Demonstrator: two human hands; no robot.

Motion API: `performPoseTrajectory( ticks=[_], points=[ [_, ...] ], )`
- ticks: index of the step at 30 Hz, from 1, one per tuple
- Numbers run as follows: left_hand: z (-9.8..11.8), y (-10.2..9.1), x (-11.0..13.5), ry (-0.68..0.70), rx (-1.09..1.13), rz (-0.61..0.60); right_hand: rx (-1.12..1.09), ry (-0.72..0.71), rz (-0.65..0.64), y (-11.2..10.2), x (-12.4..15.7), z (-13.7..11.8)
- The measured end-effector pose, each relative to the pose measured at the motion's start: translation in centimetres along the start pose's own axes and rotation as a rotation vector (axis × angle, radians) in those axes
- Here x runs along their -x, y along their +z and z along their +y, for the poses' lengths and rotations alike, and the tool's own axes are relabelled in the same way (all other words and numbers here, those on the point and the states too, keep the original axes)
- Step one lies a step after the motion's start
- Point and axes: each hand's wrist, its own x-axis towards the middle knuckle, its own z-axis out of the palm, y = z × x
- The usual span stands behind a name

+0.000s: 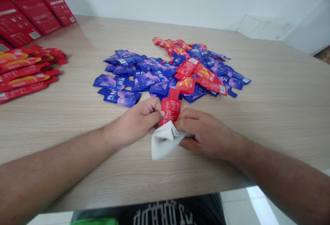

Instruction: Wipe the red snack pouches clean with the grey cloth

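My left hand [144,116] pinches the left edge of a red spouted pouch [171,107], whose narrow neck points away from me and whose printed back faces up. A folded whitish cloth [165,142] is gripped in my right hand [202,130], and it covers the near end of the pouch. Just beyond my hands lies a loose heap of pouches: blue pouches [151,77] with pink pictures spread to the left and middle. Red pouches [206,75] with orange pictures are mixed in on the right and at the back.
Stacked red pouches [25,68] lie at the left of the wooden table [278,115]. Behind them stand several open red boxes [38,13]. A white wall [167,4] rises along the table's far edge. The near edge runs just above my lap.
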Motion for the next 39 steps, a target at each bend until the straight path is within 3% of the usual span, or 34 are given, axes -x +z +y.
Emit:
performPoseTrajectory(
  ticks=[3,8,14,17,22,24,28,33,39],
  points=[
    [0.1,-0.1,0.0,0.003,-0.039,0.014,0.007,-0.021,-0.053,-0.1,0.1,-0.2],
    [0.2,-0.4,-0.1,0.097,-0.15,0.026,0.022,0.017,0.068,0.1,0.0,-0.2],
    [-0.1,-0.3,-0.1,0.107,-0.161,0.033,0.058,-0.011,-0.086,0.2,0.0,-0.6],
    [0.0,-0.4,0.0,0.108,-0.147,-0.002,0.072,0.022,-0.008,-0.4,-0.1,0.2],
    [0.5,-0.3,0.5,0.039,-0.101,-0.163,0.168,0.13,0.307,-1.4,-0.2,2.0],
    [0.6,-0.2,0.6,0.021,-0.09,-0.213,0.179,0.151,0.369,-1.5,-0.3,2.2],
    [0.5,-0.4,0.6,0.033,-0.117,-0.2,0.146,0.114,0.281,-1.3,-0.3,2.0],
    [0.6,-0.4,0.7,0.064,-0.134,-0.225,0.197,0.224,0.402,-1.4,-0.2,2.2],
    [0.7,-0.2,0.7,0.047,-0.138,-0.267,0.169,0.183,0.309,-1.3,-0.2,2.4]
  ],
)
